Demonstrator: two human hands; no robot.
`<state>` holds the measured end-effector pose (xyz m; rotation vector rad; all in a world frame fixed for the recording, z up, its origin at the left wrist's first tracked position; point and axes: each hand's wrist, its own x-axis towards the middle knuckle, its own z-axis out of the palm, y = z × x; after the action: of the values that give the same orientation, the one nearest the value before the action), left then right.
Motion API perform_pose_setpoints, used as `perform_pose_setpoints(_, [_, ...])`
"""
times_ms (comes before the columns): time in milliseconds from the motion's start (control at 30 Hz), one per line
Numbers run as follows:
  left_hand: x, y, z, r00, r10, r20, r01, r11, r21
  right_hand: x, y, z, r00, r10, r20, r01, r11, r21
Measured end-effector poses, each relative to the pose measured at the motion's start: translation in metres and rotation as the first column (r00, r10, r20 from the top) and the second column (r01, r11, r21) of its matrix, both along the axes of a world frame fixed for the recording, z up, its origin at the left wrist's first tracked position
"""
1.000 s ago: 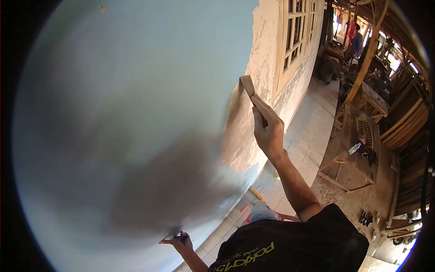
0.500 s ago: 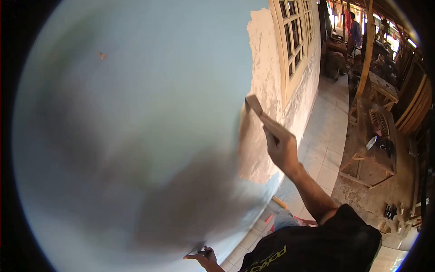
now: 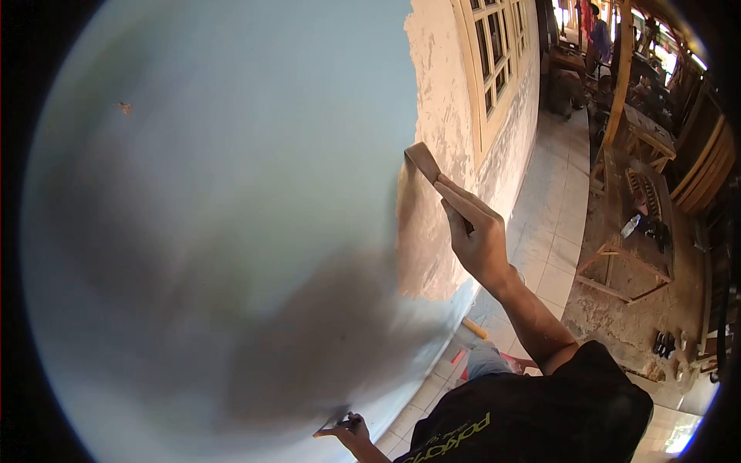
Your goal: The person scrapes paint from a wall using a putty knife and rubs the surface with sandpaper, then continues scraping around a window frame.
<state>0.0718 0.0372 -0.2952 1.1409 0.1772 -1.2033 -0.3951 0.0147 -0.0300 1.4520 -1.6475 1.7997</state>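
Note:
My right hand (image 3: 475, 235) grips a flat metal scraper (image 3: 423, 162), whose blade rests against the wall at the edge where pale blue paint (image 3: 231, 193) meets bare, scraped plaster (image 3: 432, 116). Low down, my left hand (image 3: 349, 429) presses against the painted wall, fingers closed around a small dark object I cannot make out. My shadow darkens the lower part of the blue wall.
A wooden window frame (image 3: 494, 62) is set in the wall beyond the scraped patch. White floor tiles (image 3: 544, 231) run along the wall. Wooden benches and furniture frames (image 3: 641, 193) crowd the right side, and a person in blue (image 3: 600, 35) stands far off.
My right hand and scraper dropped down the paint edge half a second ago, then rose and shifted slightly left. My view swung left. The left hand stays on the wall.

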Motion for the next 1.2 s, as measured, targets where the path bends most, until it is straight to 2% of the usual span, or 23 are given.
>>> perform_pose_setpoints(400, [-0.009, 0.027, -0.001, 1.000, 0.021, -0.011, -0.020, 0.999, 0.034, 0.005, 0.001, -0.002, 1.000, 0.015, 0.014, -0.015, 1.000, -0.007])
perform_pose_setpoints(467, [-0.014, 0.029, -0.002, 0.999, 0.027, -0.020, -0.026, 0.999, 0.033, 0.001, -0.002, 0.005, 0.994, 0.029, 0.101, -0.035, 0.998, 0.052])
perform_pose_setpoints(567, [-0.033, 0.040, 0.004, 0.999, 0.032, -0.036, -0.030, 0.999, 0.043, 0.002, 0.001, 0.001, 0.995, 0.017, 0.096, -0.019, 1.000, 0.015])
perform_pose_setpoints(633, [-0.041, 0.039, 0.027, 0.999, -0.001, -0.034, 0.002, 1.000, 0.027, 0.003, 0.003, -0.006, 0.999, 0.010, 0.049, -0.010, 1.000, 0.003])
perform_pose_setpoints(667, [-0.027, 0.037, 0.005, 0.998, 0.006, -0.056, -0.005, 1.000, 0.007, 0.004, 0.002, -0.006, 1.000, 0.001, -0.006, -0.001, 1.000, -0.018])
perform_pose_setpoints(800, [-0.032, 0.028, 0.015, 0.997, 0.011, -0.076, -0.010, 1.000, 0.006, -0.005, -0.001, 0.005, 1.000, 0.013, 0.019, -0.012, 1.000, -0.027])
perform_pose_setpoints(867, [-0.034, 0.038, 0.022, 0.996, 0.023, -0.082, -0.021, 0.999, 0.030, 0.000, 0.004, 0.005, 0.989, 0.052, 0.137, -0.056, 0.998, 0.024])
perform_pose_setpoints(900, [-0.036, 0.039, 0.026, 0.997, 0.021, -0.077, -0.018, 0.999, 0.029, 0.002, 0.008, 0.001, 0.989, 0.050, 0.142, -0.053, 0.998, 0.022])
perform_pose_setpoints(967, [-0.040, 0.039, 0.031, 0.997, 0.041, -0.067, -0.040, 0.999, 0.012, 0.006, 0.016, -0.012, 0.935, 0.118, 0.335, -0.174, 0.974, 0.144])
perform_pose_setpoints(1000, [-0.040, 0.038, 0.030, 0.997, 0.042, -0.067, -0.041, 0.999, 0.004, 0.004, 0.017, -0.021, 0.934, 0.122, 0.335, -0.175, 0.975, 0.135])
perform_pose_setpoints(1067, [-0.038, 0.040, 0.025, 0.999, 0.026, -0.040, -0.027, 1.000, -0.013, -0.004, 0.018, -0.042, 0.727, 0.131, 0.674, -0.385, 0.890, 0.244])
perform_pose_setpoints(1100, [-0.036, 0.040, 0.024, 0.999, 0.029, -0.041, -0.029, 0.999, -0.012, -0.011, 0.020, -0.048, 0.728, 0.132, 0.673, -0.387, 0.889, 0.245])
perform_pose_setpoints(1167, [-0.032, 0.041, 0.022, 0.997, 0.015, -0.072, -0.013, 0.999, 0.036, -0.023, 0.022, -0.056, 0.527, 0.141, 0.838, -0.565, 0.795, 0.222])
perform_pose_setpoints(1200, [-0.030, 0.041, 0.018, 0.997, 0.021, -0.071, -0.019, 0.999, 0.034, -0.025, 0.025, -0.050, 0.555, 0.122, 0.823, -0.552, 0.793, 0.256])
